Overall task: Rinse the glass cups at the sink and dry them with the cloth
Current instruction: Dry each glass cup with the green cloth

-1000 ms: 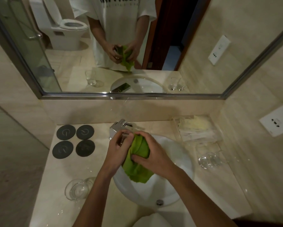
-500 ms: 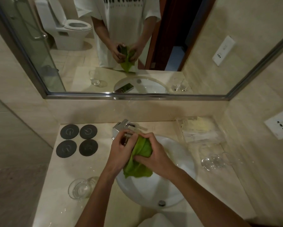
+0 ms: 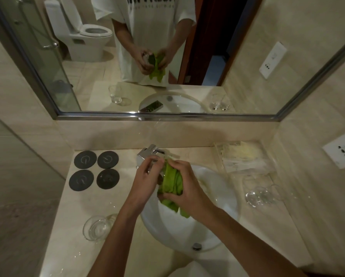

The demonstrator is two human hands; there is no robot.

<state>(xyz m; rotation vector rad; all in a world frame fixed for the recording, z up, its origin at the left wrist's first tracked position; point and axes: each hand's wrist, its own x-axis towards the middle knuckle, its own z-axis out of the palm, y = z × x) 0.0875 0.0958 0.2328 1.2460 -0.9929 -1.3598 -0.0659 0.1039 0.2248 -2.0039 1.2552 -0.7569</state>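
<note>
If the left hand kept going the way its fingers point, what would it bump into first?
Probably the chrome faucet. The left hand points up toward it, fingertips seemingly just short, though depth is unclear.

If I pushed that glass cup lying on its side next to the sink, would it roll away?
Probably yes. The glass cup lies on its side on the smooth countertop, so its round wall could likely roll. Water drops around it suggest that it may be slippery too. It looks like clear glass, so it could break if it fell.
</note>
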